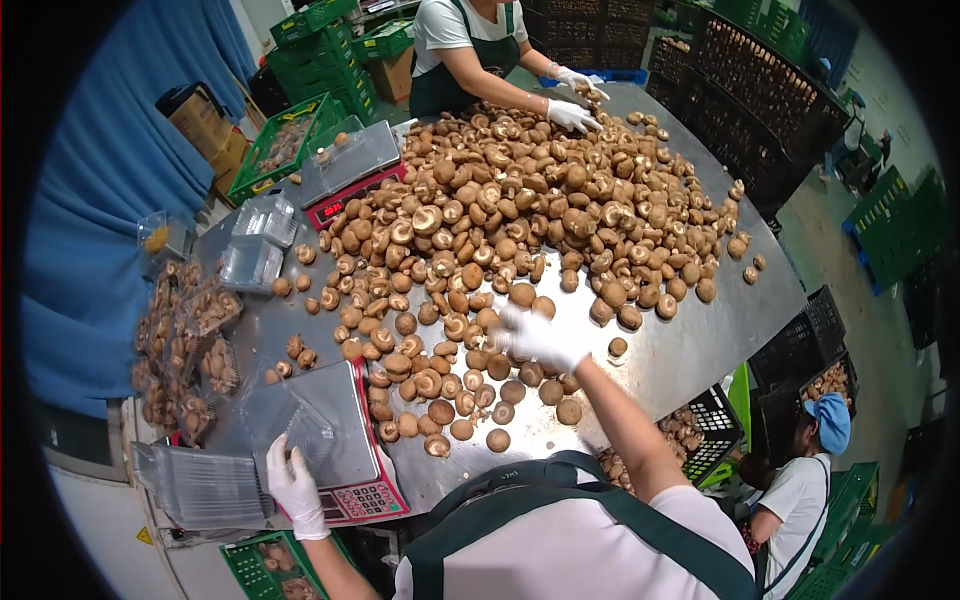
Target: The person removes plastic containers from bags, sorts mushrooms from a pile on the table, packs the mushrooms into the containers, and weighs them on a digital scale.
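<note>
My left hand (294,492), in a white glove, is at the near left beside a red scale (366,440) with a grey platform. Its fingers are apart, and nothing shows between them. A clear plastic tray (302,428) lies tilted on that platform, just beyond the fingertips. Left of the hand stands a stack of clear trays (205,487). My right hand (540,338), also gloved, reaches over the near edge of a large heap of brown mushrooms (500,190). Motion smears its fingers, so whether it grips a mushroom is unclear.
Filled mushroom packs (190,335) and clear boxes (252,262) line the left side of the metal table (740,310). A second scale (350,175) stands farther back. Across the table a gloved co-worker (470,50) handles mushrooms; another person (800,500) is at the lower right, near crates (712,435).
</note>
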### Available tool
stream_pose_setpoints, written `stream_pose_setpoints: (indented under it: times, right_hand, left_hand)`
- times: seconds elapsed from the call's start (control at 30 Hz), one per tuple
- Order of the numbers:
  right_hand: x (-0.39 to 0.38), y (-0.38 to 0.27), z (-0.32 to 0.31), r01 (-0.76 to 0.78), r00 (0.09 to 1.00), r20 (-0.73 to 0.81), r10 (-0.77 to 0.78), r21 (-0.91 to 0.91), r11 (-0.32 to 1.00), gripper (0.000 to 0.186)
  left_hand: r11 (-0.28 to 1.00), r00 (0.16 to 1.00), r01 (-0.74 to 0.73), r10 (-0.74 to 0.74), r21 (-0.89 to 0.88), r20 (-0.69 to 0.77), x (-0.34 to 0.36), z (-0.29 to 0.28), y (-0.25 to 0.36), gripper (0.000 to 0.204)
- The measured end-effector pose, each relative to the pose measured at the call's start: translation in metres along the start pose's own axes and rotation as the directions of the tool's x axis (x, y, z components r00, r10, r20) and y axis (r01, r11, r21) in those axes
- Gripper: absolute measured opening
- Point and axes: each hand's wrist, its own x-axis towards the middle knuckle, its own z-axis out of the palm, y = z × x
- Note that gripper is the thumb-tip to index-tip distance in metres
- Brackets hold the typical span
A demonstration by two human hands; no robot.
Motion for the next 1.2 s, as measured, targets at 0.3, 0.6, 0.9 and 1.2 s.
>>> stream_pose_setpoints:
  times: [0.3, 0.6, 0.9, 1.2]
  right_hand:
    - [0.063, -0.023, -0.106, 0.235, 0.744, -0.648, -0.165, 0.022, 0.972, 0.031]
    - [0.07, 0.098, 0.01, -0.194, 0.973, -0.201, 0.109, -0.469, 0.862, 0.046]
    - [-0.006, 0.009, 0.019, 0.164, 0.986, -0.012, -0.163, 0.046, 0.985, 0.055]
    - [0.017, 0.043, -0.008, -0.113, 0.991, 0.049, 0.128, -0.231, 0.966, 0.051]
  left_hand:
    - [0.91, 0.887, -0.195, 0.323, -0.366, 0.329, -0.015, 0.129, 0.121, 0.021]
    - [0.78, 0.66, 0.034, 0.451, -0.624, 0.6, -0.063, 0.193, 0.156, 0.019]
    - [-0.395, 0.338, 0.89, 0.241, -0.226, 0.91, -0.04, 0.201, 0.154, 0.055]
    - [-0.475, -0.044, 0.873, 0.152, 0.112, 0.987, -0.049, 0.218, 0.133, 0.041]
